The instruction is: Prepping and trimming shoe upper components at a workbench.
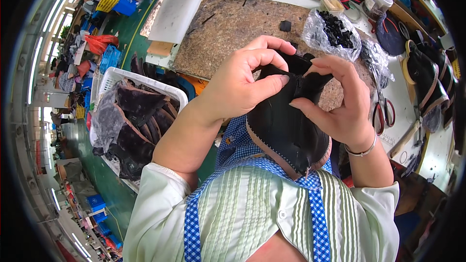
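Observation:
Between my hands is a black leather boot upper (pixel 286 133), with a tan edge stitched in zigzag along its lower rim. It lies against my checked apron, its opening toward the bench. My left hand (pixel 250 77) is closed on the left side of the opening, thumb pressed to the edge and fingers curled over it. On the opposite side, my right hand (pixel 342 99) grips the rim between thumb and fingers, with a bracelet at the wrist. A dark seam or fastening runs between my fingertips; its details are too small to make out.
A mottled brown board (pixel 213 34) covers the bench, with a bag of small black pieces (pixel 335 31) on it. Red-handled scissors (pixel 383 111) lie at right near black boots (pixel 424 75). At left stands a white crate (pixel 182 94) of dark uppers; a white sheet (pixel 179 9) lies beyond.

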